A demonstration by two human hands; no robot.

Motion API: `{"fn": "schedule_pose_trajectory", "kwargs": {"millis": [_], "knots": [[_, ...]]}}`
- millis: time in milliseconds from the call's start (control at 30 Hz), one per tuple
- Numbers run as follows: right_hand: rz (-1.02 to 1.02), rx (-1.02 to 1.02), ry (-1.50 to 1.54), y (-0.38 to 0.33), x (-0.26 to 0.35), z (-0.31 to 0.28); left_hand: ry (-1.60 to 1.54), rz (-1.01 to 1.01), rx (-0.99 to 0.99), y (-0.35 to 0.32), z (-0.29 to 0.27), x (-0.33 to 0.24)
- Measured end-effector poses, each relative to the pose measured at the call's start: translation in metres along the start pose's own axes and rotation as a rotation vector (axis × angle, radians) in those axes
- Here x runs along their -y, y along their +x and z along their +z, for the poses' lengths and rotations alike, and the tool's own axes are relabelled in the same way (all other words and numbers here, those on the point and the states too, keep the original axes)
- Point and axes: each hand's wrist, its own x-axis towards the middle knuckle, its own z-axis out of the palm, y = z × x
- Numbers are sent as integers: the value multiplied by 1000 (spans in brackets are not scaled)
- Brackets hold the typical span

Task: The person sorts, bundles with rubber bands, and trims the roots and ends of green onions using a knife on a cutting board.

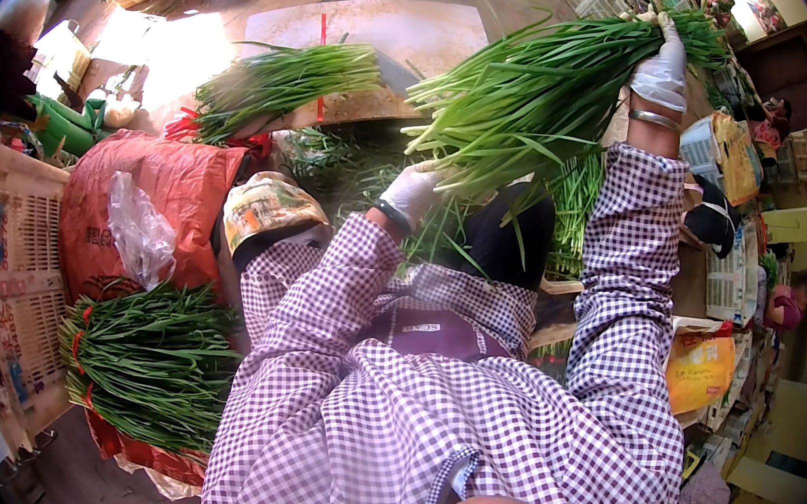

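A big bunch of long green chives [544, 88] is raised in front of me, slanting from lower left to upper right. My left hand [411, 193], in a white glove, grips its lower leafy end from beneath. My right hand [661, 67], also gloved in white with a metal bangle at the wrist, clasps the upper end. Both arms wear purple-and-white checked sleeves.
Another chive bunch [289, 77] lies on a board ahead left. Tied chive bundles [148, 362] rest on a red sack [170, 183] at the lower left, beside a beige plastic crate [13, 275]. More loose chives [571, 202] lie under the raised bunch. Baskets and bags crowd the right.
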Motion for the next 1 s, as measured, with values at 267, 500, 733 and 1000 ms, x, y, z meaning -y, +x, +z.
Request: {"fn": "schedule_pose_trajectory", "kwargs": {"millis": [267, 500, 733, 1000], "knots": [[-57, -24, -16, 0, 3, -2, 129, 113, -165, 11, -52, 22], [-56, -68, -2, 0, -2, -1, 118, 400, -351, 7, -11, 23], [-66, -118, 2, -14, -10, 13, 354, 322, -555, 11, -64, 34], [-62, -60, -12, -12, -15, 8, 311, 498, -436, 7, -38, 28]]}}
